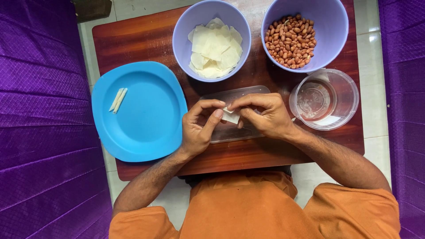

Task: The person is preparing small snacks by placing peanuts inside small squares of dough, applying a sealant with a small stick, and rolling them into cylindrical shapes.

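My left hand and my right hand meet over a clear plastic lid lying flat on the wooden table. Between the fingertips of both hands I pinch a small white pastry wrapper, partly folded. A blue plate lies to the left with two thin rolled white pieces on it. Behind my hands stands a lilac bowl of flat white wrappers. A second lilac bowl at the back right holds peanuts.
A clear round plastic container with a little water stands right of my right hand. Purple cushions flank the small table on both sides. My orange-clothed legs sit under the table's near edge.
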